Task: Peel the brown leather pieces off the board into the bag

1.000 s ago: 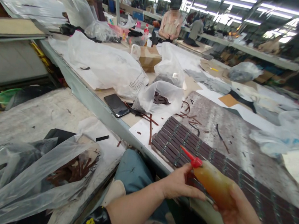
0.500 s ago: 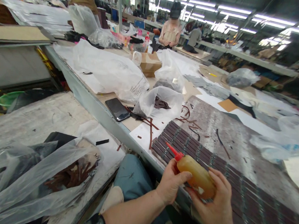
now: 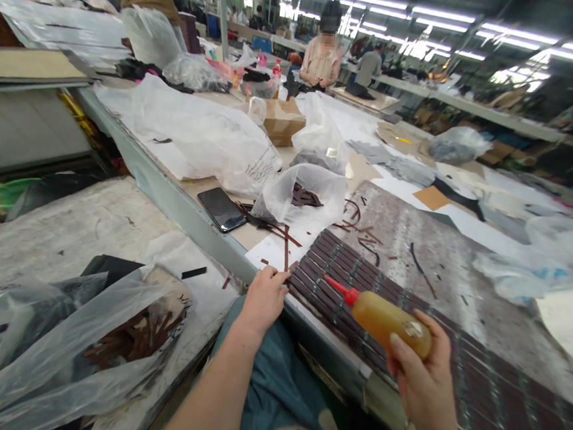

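Observation:
My right hand (image 3: pixel 426 371) is wrapped round a squeeze bottle (image 3: pixel 390 323) of amber liquid. The bottle is tilted, and its red nozzle points left over a row of dark brown strips (image 3: pixel 332 262) laid side by side on the table. Pale green-white lines cross these strips. My left hand (image 3: pixel 265 300) is at the near left corner of the row, thumb and fingers pressed together at its edge. What the fingertips pinch, if anything, is too small to make out.
Beyond lie a phone (image 3: pixel 221 209), an open plastic bag (image 3: pixel 272 197) with dark pieces and loose brown offcuts (image 3: pixel 287 242). A lower surface on the left holds a clear plastic bag (image 3: pixel 54 342) with brown strips inside. A person (image 3: pixel 321 61) is at the far side.
My left hand has let go of the bottle and moved left to the corner of the strips. My right hand alone now holds the bottle, which lies flatter and slightly further right.

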Tool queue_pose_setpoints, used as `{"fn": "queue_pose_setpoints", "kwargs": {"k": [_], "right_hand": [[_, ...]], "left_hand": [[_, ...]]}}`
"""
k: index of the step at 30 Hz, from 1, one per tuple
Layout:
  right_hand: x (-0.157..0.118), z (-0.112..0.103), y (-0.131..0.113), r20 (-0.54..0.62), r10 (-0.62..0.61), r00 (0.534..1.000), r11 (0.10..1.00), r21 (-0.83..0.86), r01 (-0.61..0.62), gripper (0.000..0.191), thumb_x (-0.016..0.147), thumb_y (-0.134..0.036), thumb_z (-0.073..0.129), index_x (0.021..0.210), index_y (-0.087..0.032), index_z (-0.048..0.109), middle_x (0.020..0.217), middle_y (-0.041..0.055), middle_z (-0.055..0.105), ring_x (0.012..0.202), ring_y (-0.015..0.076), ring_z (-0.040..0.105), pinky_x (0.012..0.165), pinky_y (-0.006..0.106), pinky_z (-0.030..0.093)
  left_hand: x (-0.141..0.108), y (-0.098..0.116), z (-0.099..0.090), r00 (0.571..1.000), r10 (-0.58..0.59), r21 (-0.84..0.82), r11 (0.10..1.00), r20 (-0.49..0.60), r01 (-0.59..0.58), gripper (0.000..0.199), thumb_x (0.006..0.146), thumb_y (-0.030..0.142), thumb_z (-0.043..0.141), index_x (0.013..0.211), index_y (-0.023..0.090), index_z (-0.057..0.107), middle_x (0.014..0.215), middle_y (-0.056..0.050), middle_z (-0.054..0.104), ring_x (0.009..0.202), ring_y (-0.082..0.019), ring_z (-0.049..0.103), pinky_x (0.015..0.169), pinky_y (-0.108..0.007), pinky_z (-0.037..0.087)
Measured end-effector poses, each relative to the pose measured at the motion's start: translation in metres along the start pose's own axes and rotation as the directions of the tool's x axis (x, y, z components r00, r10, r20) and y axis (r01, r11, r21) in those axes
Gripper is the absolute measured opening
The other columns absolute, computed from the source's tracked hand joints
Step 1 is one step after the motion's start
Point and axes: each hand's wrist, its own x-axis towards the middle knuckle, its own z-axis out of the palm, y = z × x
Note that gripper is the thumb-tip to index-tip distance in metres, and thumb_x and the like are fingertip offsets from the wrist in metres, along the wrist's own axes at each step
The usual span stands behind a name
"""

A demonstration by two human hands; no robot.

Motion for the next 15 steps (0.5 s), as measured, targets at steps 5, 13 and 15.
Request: {"fn": "queue_pose_setpoints", "kwargs": {"k": [5,13,15], "right_hand": [[0.0,0.009,0.0,0.063,0.062,0.996,0.998,-0.024,-0.06,0.059,0.066,-0.036,0.068,0.118,-0.028,0.041,0.075,-0.0018,0.047,0.045,0.0084,0.041,0.033,0.02,0.033],[0.005,0.018,-0.005,0.116,-0.027,0.993,0.98,-0.193,0.049,0.06,0.068,-0.036,0.066,0.121,-0.024,0.041,0.08,0.0021,0.054,0.049,0.0117,0.045,0.038,0.023,0.038],[0.006,0.018,-0.005,0.111,-0.076,0.991,0.975,-0.199,0.098,0.057,0.066,-0.034,0.067,0.118,-0.023,0.045,0.082,0.0029,0.054,0.054,0.0127,0.048,0.04,0.023,0.04]], "left_hand": [[0.005,-0.009,0.007,1.0,-0.015,-0.106,0.994,0.023,0.017,0.022,0.081,0.016,0.049,0.094,0.02,0.065,0.085,-0.004,0.058,0.083,-0.014,0.054,0.079,-0.026,0.042],[0.005,-0.012,0.002,0.968,-0.142,-0.053,0.99,-0.205,0.134,0.02,0.081,0.018,0.049,0.095,0.018,0.064,0.092,-0.006,0.058,0.089,-0.018,0.054,0.083,-0.03,0.042],[0.004,-0.012,0.001,0.942,-0.164,-0.022,0.986,-0.294,0.165,0.025,0.079,0.022,0.053,0.102,0.019,0.061,0.098,-0.007,0.056,0.095,-0.02,0.052,0.086,-0.033,0.04]]}}
